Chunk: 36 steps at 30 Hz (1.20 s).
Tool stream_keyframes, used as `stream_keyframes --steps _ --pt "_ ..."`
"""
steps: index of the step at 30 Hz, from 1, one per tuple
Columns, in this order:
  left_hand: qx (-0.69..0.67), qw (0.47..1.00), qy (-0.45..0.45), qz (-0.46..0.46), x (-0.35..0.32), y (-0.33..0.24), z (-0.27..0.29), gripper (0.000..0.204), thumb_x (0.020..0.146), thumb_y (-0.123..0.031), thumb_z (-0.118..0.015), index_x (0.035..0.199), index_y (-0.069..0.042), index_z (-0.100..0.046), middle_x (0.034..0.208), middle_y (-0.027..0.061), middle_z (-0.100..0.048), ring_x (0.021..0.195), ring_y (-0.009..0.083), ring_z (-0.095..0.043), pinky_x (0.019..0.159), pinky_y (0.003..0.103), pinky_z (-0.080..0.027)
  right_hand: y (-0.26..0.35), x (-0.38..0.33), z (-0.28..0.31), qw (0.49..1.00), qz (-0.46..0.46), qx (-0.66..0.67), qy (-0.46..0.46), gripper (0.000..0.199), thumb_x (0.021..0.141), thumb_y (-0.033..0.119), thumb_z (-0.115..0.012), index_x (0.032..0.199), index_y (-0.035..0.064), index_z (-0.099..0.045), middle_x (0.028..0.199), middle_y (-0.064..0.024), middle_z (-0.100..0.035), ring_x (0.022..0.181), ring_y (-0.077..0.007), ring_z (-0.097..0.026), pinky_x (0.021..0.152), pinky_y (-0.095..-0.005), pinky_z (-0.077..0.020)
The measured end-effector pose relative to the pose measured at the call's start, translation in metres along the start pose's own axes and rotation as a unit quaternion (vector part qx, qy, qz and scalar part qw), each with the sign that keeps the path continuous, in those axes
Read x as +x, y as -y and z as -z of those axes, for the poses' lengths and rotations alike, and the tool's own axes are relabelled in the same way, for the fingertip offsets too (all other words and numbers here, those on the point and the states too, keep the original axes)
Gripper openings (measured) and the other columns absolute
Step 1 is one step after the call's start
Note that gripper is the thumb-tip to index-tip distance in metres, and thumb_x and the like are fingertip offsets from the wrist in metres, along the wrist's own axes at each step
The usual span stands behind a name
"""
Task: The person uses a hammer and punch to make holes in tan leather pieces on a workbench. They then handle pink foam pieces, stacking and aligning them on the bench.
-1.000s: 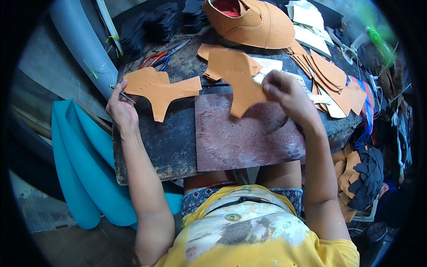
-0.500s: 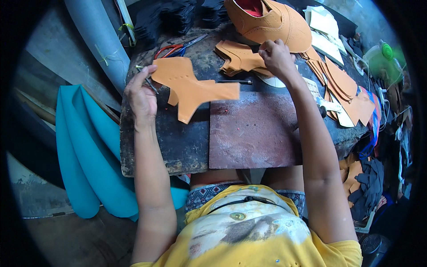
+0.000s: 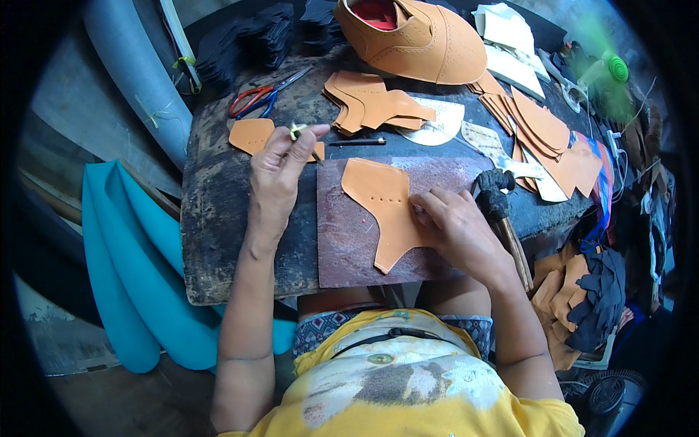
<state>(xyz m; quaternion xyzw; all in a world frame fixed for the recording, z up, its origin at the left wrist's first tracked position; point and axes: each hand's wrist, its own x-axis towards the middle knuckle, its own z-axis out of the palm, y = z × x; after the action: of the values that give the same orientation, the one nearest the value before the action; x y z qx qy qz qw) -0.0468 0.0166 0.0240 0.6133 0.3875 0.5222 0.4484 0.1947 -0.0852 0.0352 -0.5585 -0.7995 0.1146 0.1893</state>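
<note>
**Head view: tan leather piece pinned on a dark slab**

Head camera frame: a tan, Y-shaped cut leather piece (image 3: pixel 386 211) is laid flat on a reddish-brown rectangular slab (image 3: pixel 342 247), which rests on the near part of a dark, worn workbench (image 3: pixel 218 218). The piece is pressed down at its right edge by the fingertips of the right hand (image 3: pixel 455 226); the fingers are bent and flattened on the leather, with nothing enclosed by them. The left hand (image 3: pixel 280 171) is raised just left of the slab, its thumb and forefinger pinched shut on a small pale object (image 3: pixel 296 131), possibly a thin tool or scrap, too small to be made out.

A wooden-handled hammer with a dark head (image 3: pixel 499 207) is seen just right of the right hand. Farther back, a thin dark awl-like stick (image 3: pixel 357 143), a stack of tan leather cut-outs (image 3: pixel 375 109), red-handled scissors (image 3: pixel 262 95) and a tan perforated shoe upper (image 3: pixel 411 36) are spread across the bench. Turquoise foam sheets (image 3: pixel 124 255) are leaned at the left.
</note>
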Motion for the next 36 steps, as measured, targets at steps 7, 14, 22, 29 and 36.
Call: stream_keyframes --steps 7,14,22,29,36 --pt "-0.151 0.983 0.051 0.087 -0.011 -0.003 -0.022 0.018 0.1 -0.017 -0.056 0.1 0.0 -0.06 0.088 0.0049 -0.064 0.077 0.0086 -0.063 0.073 0.021 -0.053 -0.015 -0.032 0.014 0.979 -0.059 -0.094 -0.171 0.039 0.085 0.008 -0.064 0.123 0.0026 -0.056 0.11 -0.018 -0.052 0.104 -0.035 -0.051 0.092 -0.044 -0.0412" --pt "0.007 0.991 0.084 0.102 -0.026 0.009 -0.038 0.008 0.091 -0.007 -0.065 0.094 0.001 -0.065 0.084 0.0062 -0.069 0.075 0.0111 -0.067 0.068 0.024 -0.053 -0.032 -0.1 0.019 0.951 -0.245 -0.145 -0.118 0.058 0.089 0.006 -0.062 0.144 0.0125 -0.044 0.096 -0.0147 -0.048 0.087 -0.0321 -0.052 0.08 -0.0422 -0.0456" --pt "0.185 0.976 0.108 0.047 -0.032 0.001 -0.044 0.009 0.089 -0.006 -0.067 0.095 0.001 -0.068 0.083 0.0058 -0.071 0.078 0.007 -0.064 0.071 0.024 -0.051 -0.033 -0.095 0.04 0.934 -0.242 0.13 -0.226 0.047 0.096 0.004 -0.056 0.142 0.0101 -0.048 0.085 -0.0036 -0.052 0.073 -0.0124 -0.048 0.068 -0.0249 -0.0414" --pt "0.205 0.972 0.112 0.011 -0.03 -0.002 -0.043 0.014 0.089 -0.006 -0.066 0.098 0.004 -0.068 0.082 0.009 -0.071 0.076 0.0086 -0.065 0.07 0.025 -0.052 0.0 -0.063 0.063 0.898 -0.193 0.381 -0.109 0.044 0.101 0.01 -0.051 0.143 0.0026 -0.042 0.1 -0.0015 -0.058 0.076 -0.0053 -0.048 0.069 -0.0184 -0.0406" --pt "0.221 0.968 0.11 -0.037 -0.032 -0.003 -0.045 0.013 0.088 -0.005 -0.066 0.096 0.005 -0.068 0.082 0.0156 -0.07 0.074 0.0183 -0.069 0.068 0.028 -0.053 0.019 -0.029 0.063 0.93 -0.034 0.332 -0.15 0.055 0.094 0.001 -0.056 0.146 0.0026 -0.037 0.127 -0.0153 -0.059 0.112 -0.0208 -0.061 0.097 -0.0305 -0.0452"
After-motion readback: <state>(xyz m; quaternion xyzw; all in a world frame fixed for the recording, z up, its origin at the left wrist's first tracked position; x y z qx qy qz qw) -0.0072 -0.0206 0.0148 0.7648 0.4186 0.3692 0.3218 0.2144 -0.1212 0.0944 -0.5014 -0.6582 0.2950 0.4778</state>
